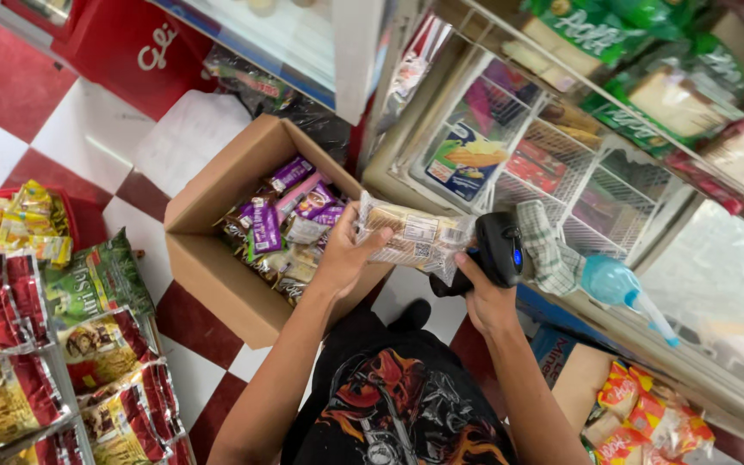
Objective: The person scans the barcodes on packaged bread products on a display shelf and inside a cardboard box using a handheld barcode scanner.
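Note:
My left hand (348, 255) grips a clear-wrapped pack of biscuits (411, 238) by its left end and holds it level above the edge of an open cardboard box (217, 284). My right hand (480, 297) holds a black handheld barcode scanner (499, 250) just right of the pack, its head against the pack's right end. Inside the box lie several purple and clear snack packets (282, 226).
A white wire rack (553, 164) with packaged goods stands at the right, with a checked cloth (546, 250) and a blue spray bottle (617, 286) on its edge. Hanging snack bags (62, 344) fill the left. The floor (88, 129) is red and white tiles. A red fridge (139, 47) stands behind.

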